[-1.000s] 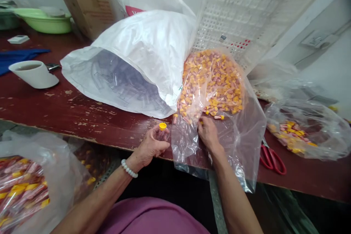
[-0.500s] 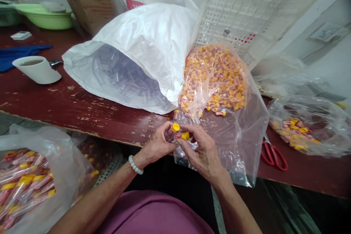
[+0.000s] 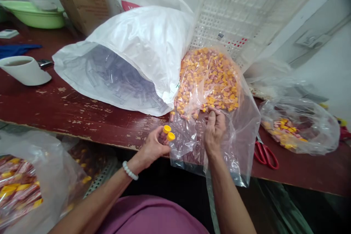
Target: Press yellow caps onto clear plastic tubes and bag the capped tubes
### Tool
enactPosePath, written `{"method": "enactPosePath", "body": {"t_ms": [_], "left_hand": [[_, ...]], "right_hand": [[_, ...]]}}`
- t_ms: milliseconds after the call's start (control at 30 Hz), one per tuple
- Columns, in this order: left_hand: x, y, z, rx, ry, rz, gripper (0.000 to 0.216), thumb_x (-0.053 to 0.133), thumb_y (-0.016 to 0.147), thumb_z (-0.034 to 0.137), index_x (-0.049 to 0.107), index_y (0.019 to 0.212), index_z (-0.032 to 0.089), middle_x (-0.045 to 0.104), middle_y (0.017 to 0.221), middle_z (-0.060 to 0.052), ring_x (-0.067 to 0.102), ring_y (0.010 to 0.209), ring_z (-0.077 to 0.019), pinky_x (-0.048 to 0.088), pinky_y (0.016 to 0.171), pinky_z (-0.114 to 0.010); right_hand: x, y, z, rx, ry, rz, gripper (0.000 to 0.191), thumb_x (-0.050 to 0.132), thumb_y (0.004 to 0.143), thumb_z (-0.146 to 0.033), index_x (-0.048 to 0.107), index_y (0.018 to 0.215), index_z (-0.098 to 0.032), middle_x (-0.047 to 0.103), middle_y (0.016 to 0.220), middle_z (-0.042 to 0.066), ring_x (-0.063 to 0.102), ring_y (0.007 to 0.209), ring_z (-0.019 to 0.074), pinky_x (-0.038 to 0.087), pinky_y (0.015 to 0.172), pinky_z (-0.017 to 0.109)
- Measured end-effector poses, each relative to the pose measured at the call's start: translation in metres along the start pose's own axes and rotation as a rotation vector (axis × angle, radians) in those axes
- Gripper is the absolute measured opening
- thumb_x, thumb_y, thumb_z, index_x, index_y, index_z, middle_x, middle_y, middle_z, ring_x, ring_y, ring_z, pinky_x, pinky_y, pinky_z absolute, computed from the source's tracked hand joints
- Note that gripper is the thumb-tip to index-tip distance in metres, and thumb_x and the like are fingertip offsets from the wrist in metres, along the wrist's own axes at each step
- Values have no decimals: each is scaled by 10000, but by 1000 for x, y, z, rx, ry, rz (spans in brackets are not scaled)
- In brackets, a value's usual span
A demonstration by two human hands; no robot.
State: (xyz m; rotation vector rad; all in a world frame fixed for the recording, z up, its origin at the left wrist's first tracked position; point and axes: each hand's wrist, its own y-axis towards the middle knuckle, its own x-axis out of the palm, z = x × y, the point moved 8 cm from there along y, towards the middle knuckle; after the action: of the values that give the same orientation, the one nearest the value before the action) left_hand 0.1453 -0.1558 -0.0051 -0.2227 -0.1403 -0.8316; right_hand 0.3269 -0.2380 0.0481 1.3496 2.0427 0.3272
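My left hand (image 3: 152,147), with a bracelet of pale beads at its wrist, pinches two small transparent tubes (image 3: 166,137) upright side by side. Yellow caps top both, and reddish contents show through the walls. Further right, my right hand (image 3: 215,129) is at the mouth of a transparent plastic bag (image 3: 192,150). Its fingers are curled together at the front edge of a heap of small yellow-capped pieces (image 3: 211,76). Whatever is between those fingertips is hidden. A white sack (image 3: 153,36) lies left of the heap, its mouth showing many transparent tubes (image 3: 117,76).
Red-handled scissors (image 3: 265,155) lie right of the bag, near another plastic bag (image 3: 309,124) of yellow-capped pieces. A white cup (image 3: 26,71) stands at the left. Below the table edge is a bag of filled tubes (image 3: 55,168). A white crate (image 3: 227,18) leans behind.
My right hand has left my left hand and moved forward into the bag's mouth by the heap. Both tubes are now in my left hand, which has shifted slightly left.
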Motion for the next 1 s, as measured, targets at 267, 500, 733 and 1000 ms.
{"method": "enactPosePath", "body": {"t_ms": [267,500,733,1000], "left_hand": [[-23,7,8,-27,39,145,348,688,551,96,488,828,162,489,636,85,382,452,-16,308,407,-130],[-17,8,-1,-42,61,124,343,704,585,156,484,848,173,489,673,81,361,447,-23,313,385,-146],[1,12,6,56,165,53,313,663,593,89,501,853,149,537,743,38,479,654,-81,388,574,-176],[9,7,15,186,403,-10,184,627,690,196,545,850,157,557,753,12,493,705,-129,388,632,-230]], "right_hand": [[51,33,63,22,-253,-252,210,571,695,-191,636,893,-171,618,954,117,525,940,255,391,877,419],[20,26,58,138,-199,-177,278,455,855,-323,591,1016,-142,646,906,100,577,813,211,457,764,376],[9,-40,-75,-249,155,-458,151,510,885,-237,637,964,-223,585,972,54,579,915,157,485,788,311],[22,-54,-89,-339,130,-586,247,644,803,-278,606,1045,-245,670,940,19,610,828,155,499,723,295]]}}
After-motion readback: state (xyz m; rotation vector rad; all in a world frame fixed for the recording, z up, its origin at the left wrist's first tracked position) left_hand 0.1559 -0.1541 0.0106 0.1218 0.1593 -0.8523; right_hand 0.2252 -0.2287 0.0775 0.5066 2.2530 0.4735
